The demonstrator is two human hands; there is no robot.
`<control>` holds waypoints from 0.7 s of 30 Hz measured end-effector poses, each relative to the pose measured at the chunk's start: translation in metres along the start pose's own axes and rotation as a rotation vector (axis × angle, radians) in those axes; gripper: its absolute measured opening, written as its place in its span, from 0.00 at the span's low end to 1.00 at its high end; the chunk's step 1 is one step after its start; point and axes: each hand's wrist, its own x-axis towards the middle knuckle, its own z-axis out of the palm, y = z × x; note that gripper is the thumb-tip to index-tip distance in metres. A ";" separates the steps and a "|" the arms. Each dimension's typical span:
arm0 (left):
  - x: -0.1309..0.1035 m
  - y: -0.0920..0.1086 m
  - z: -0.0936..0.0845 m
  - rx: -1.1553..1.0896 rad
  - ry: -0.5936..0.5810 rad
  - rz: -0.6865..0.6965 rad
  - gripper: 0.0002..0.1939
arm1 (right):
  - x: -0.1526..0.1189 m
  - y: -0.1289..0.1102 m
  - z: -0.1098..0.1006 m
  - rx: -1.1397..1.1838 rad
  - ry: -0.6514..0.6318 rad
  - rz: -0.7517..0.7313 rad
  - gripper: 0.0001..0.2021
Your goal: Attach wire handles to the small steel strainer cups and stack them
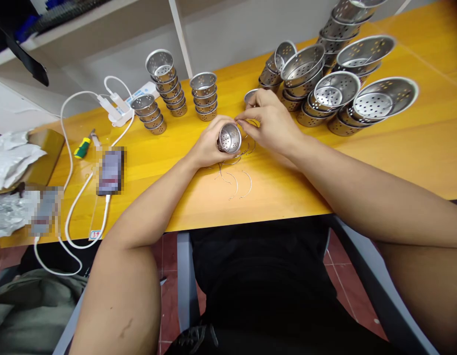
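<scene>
**Small perforated cup held over the loose wire handles**

Held in the left hand [209,145]: one small perforated steel cup [229,138], tipped on its side, mouth toward the camera, fingers wrapped around the wall. Pinched at the cup's rim by the right hand [271,123]: something thin between thumb and fingertips, probably one end of a wire handle (too fine to make out for sure). Just below the cup, loose on the yellow table [287,187]: a scatter of curved wire handles [236,180].

Judged light and stiff, thin sheet metal, smooth and likely a little slippery; rim possibly sharp. Best taken around the wall, as now, leaving rim and holes free. Wires springy, easy to flick away, best gripped near an end.

Behind the cup: three stacks of like cups [204,96]. Right of the cup: heaps of larger strainer bowls [335,91]. Well left of the cup: screwdriver [82,147], white cable [80,197], blurred phone [110,170].

No legible brand or writing anywhere; a small red-marked tag by the cable unreadable.
</scene>
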 end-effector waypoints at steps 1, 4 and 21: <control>0.000 0.000 0.000 0.002 -0.001 -0.003 0.52 | -0.001 0.002 0.002 -0.008 -0.001 0.009 0.17; 0.000 -0.001 0.001 0.001 0.026 -0.007 0.51 | -0.004 0.010 0.005 -0.018 0.001 0.061 0.15; -0.001 -0.055 0.012 -0.037 0.254 -0.085 0.56 | 0.004 0.010 0.003 0.405 0.166 0.179 0.24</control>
